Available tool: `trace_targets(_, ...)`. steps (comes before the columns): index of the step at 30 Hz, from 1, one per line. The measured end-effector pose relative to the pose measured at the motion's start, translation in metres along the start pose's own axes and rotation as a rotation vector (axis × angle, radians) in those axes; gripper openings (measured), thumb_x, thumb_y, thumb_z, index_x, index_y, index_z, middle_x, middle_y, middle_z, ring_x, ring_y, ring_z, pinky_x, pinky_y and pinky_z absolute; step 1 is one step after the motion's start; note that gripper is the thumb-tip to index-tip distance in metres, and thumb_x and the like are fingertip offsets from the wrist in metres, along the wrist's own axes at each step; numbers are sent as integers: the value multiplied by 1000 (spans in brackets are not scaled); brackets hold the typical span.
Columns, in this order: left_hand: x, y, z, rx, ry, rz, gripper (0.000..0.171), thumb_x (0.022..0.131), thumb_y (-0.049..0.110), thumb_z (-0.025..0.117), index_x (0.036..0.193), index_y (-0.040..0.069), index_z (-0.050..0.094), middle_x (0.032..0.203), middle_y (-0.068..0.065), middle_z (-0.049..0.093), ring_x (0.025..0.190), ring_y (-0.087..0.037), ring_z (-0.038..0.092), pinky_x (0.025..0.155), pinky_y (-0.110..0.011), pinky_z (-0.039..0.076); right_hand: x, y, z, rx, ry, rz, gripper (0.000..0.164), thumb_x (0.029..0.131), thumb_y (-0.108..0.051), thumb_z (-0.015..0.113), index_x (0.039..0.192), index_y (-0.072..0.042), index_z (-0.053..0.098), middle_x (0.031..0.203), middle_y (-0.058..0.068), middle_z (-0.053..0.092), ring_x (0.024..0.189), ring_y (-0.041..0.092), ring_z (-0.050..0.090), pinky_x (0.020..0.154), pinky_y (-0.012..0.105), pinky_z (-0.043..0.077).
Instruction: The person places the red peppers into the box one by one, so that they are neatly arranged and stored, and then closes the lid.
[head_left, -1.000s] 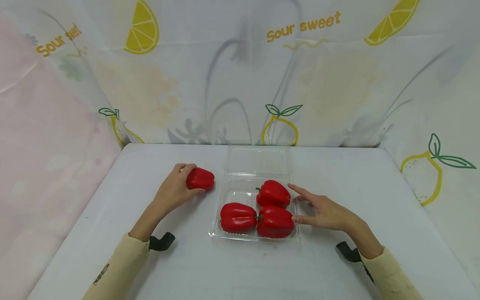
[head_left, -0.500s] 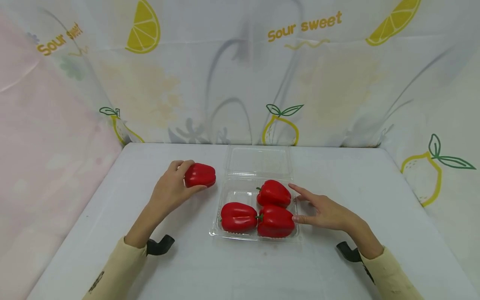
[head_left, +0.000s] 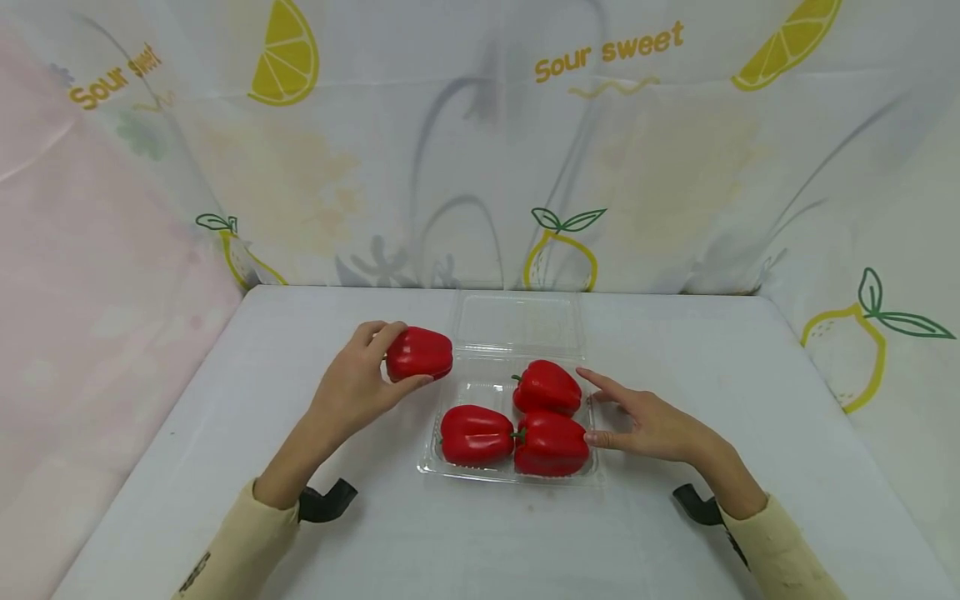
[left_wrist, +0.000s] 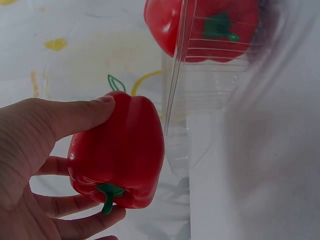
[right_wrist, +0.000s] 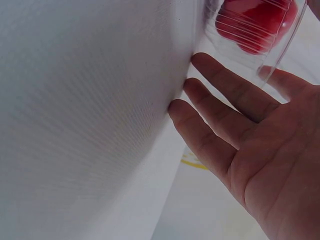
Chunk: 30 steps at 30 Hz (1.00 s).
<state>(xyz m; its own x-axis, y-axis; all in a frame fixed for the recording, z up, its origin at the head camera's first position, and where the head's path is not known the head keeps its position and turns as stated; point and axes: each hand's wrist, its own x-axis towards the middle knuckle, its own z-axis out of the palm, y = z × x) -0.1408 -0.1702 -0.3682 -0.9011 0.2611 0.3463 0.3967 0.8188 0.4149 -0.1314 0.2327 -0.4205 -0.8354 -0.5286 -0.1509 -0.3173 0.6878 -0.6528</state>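
My left hand (head_left: 360, 377) grips a red bell pepper (head_left: 420, 352) between thumb and fingers, just left of a clear plastic clamshell box (head_left: 480, 390). In the left wrist view the held bell pepper (left_wrist: 120, 150) shows its green stem, and the box wall stands beside it. Three more red peppers lie in the box: one at front left (head_left: 476, 435), one at front right (head_left: 552, 443) and one at back right (head_left: 547, 387). At the box's right side, my right hand (head_left: 648, 423) has its fingers spread, fingertips right at the edge; the right wrist view shows them nearly straight.
The box's clear lid (head_left: 517, 323) lies folded back behind it, toward the far edge of the white table (head_left: 675, 350). A patterned cloth (head_left: 480, 142) with lemons hangs behind. Black curved pieces (head_left: 327, 502) stick out at both wrists.
My left hand has raised the bell pepper and carried it rightward, up to the box's left edge. The right hand and the peppers in the box stay where they were.
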Motion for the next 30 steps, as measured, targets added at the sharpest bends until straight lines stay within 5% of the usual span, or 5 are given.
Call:
trace_targets(18,4,19,14,-57,10,133,68,73,31,88,129,6,57,121,-14,57,95,-27,63,73,-39,59,0,-1,0,9,-1,-2,89,84,-51,70,157,-28,24,133,9,58,127,38,49,94,65,44)
trace_targets(30,7,32,34,-60,-47,167,69,74,34,87,131,8,57,121,-12,59,97,-26,64,75,-39,59,-1,-3,-1,8,-3,7,90,84,-52,70,157,-27,24,134,11,58,128,39,48,93,66,44)
